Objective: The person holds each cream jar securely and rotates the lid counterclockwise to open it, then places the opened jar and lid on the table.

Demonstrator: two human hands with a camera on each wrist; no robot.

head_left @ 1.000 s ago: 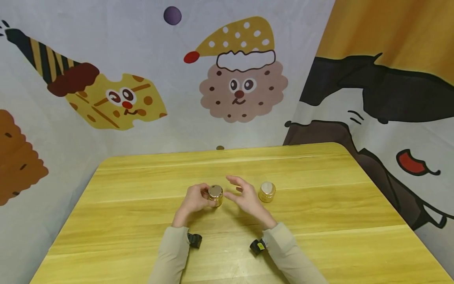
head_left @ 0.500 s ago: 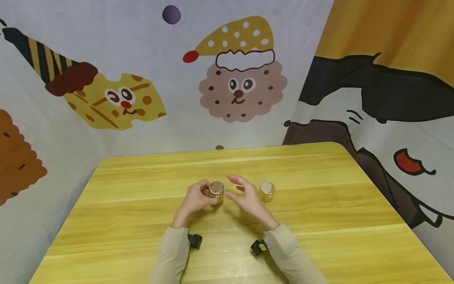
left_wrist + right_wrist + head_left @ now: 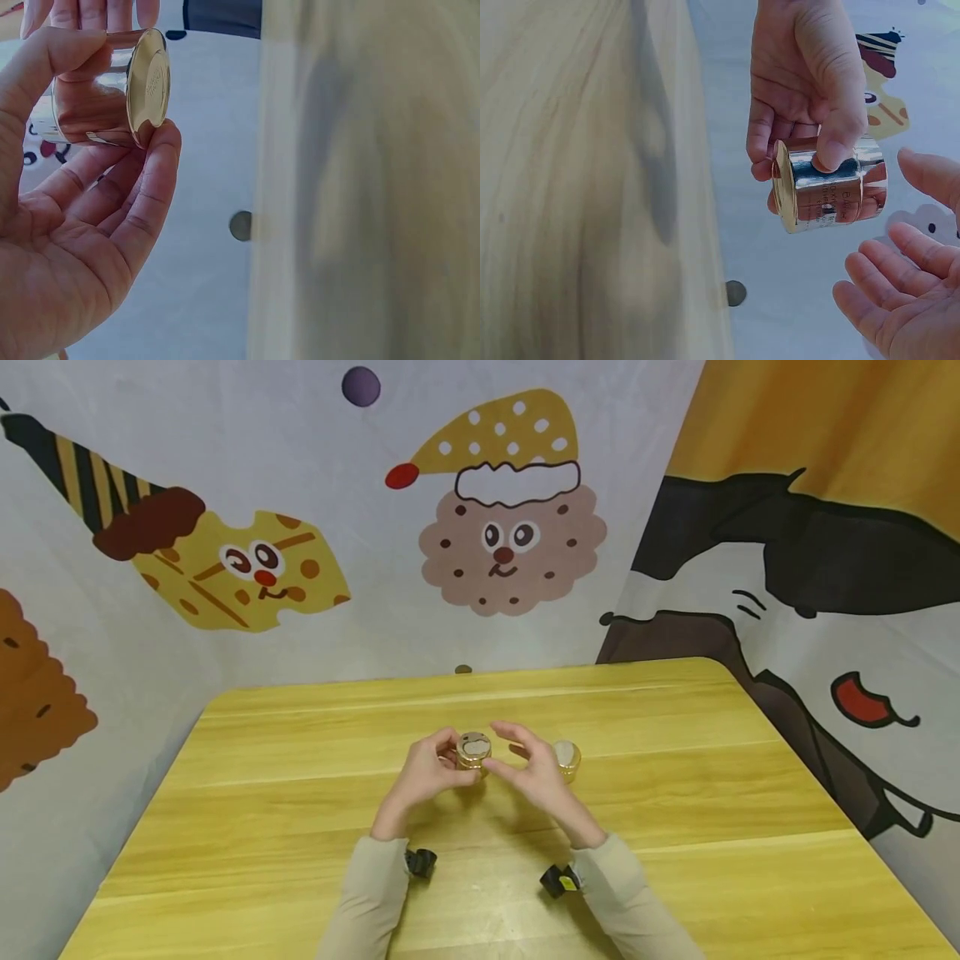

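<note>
A shiny gold jar with a lid [image 3: 473, 752] is in my left hand [image 3: 426, 770], gripped between thumb and fingers. In the left wrist view the flat bottom of the jar [image 3: 154, 86] shows, and the jar is off the table. Small print runs along the jar's side [image 3: 829, 199] in the right wrist view. My right hand [image 3: 538, 775] is beside the lid end with its fingers spread and slightly bent. A small gap separates the right hand [image 3: 915, 300] from the jar in the right wrist view. Behind the right hand stands a second gold jar [image 3: 567, 760], partly hidden.
The wooden table [image 3: 300, 827] has a yellow grain and rounded far corners. Past its far edge hangs a white cloth [image 3: 390, 627] printed with cartoon figures. Black wrist cameras, such as the left camera [image 3: 422, 863], sit under the cuffs.
My left hand has raised the gold jar and moved it a little to the right and away from me. My right hand has shifted slightly right. The second jar stays in place.
</note>
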